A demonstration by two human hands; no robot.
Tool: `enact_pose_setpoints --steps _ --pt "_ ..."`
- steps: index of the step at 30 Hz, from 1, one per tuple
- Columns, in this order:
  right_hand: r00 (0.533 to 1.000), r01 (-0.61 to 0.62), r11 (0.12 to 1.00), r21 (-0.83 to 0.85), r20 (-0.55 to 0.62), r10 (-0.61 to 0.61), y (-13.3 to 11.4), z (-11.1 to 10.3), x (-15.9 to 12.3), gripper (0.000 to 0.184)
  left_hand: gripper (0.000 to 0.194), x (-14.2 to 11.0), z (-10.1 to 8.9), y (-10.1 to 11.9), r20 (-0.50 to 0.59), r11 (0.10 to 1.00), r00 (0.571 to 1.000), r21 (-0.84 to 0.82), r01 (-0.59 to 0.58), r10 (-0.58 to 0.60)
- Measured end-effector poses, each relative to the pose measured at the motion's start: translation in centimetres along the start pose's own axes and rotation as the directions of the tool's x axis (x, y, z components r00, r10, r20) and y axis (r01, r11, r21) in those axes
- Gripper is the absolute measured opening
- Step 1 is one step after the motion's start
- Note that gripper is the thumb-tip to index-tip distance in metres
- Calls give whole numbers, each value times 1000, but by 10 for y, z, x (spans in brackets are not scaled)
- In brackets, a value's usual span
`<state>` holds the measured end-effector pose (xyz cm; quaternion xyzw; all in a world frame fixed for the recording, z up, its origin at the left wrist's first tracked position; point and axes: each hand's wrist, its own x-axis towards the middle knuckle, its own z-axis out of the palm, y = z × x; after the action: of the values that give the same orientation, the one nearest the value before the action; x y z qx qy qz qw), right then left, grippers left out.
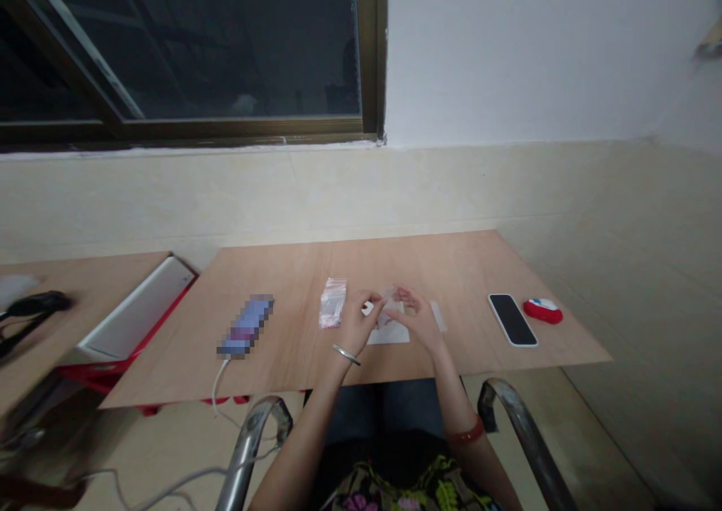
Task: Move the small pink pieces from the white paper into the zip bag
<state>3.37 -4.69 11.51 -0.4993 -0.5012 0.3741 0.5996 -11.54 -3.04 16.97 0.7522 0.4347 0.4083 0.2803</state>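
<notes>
1 wall point(535, 52), pale upper part, cream lower band, across upper frame. 1 dark window point(242, 44) w/ brownish metal frame, upper L. 1 light wood-grain tabletop point(293, 360), ctr to lower frame; 1 side table point(107, 278), L edge, w/ 1 black cord point(39, 304) on it. Floor point(541, 390) light-coloured, lower frame. 2 metal armrests, lower ctr-L point(248, 451) & lower R. 1 white flat box point(138, 308) between tables, L.

2 hands, approx ctr, over tabletop. L hand point(356, 323): thumb + index pinching 1 clear plastic bag point(390, 300), wrist w/ 1 silver bangle point(346, 354). R hand point(420, 319): fingers curved, thumb apart from them, at other side of bag; exact contact n/c. 1 red bracelet point(467, 432) on R forearm. Bag is between hands, above 1 white paper point(395, 338); contents too small to tell.

2 phones: 1 w/ pixelated screen point(247, 327), L part of tabletop, white cable point(217, 383) at lower end; 1 white-edged, dark screen point(513, 320), R part. 1 batch of small clear zip bags point(332, 302), count n/c, just L of L hand. 1 red/white/blue item point(543, 310), just R of dark-screen phone. 1 pale slip point(438, 317), by R hand.
</notes>
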Motion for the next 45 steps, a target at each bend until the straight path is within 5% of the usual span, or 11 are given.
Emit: enact_pose_setpoints --steps 5,8,10,18,24,31,36,45 --pt "999 -42 984 175 29 37 -23 -2 3 24 23 4 -3 2 -119 931 984 -356 85 -135" --pt "1000 -25 979 205 5 25 -34 2 4 21 38 8 -3 5 -81 817 971 -559 141 -223" --pt "998 -14 975 222 -60 29 -38 5 4 23 31 10 -4 6 -45 783 964 -594 185 -261" --pt "985 -32 949 314 -153 84 -42 3 5 25 25 13 -3 12 33 770 954 -581 262 -299" --pt "982 -69 958 277 -150 114 -44 -1 1 30 22 10 0 14 0 828 969 -521 210 -246" --pt "976 51 962 267 -216 9 -45 5 4 19 20 6 0 11 -134 908 972 -400 124 -192" --pt "969 31 961 275 -245 39 -43 10 3 19 20 6 1 12 -85 901 977 -409 146 -196" --pt "993 -14 952 305 -108 49 -52 21 2 21 21 9 1 22 -112 930 975 -339 142 -189"
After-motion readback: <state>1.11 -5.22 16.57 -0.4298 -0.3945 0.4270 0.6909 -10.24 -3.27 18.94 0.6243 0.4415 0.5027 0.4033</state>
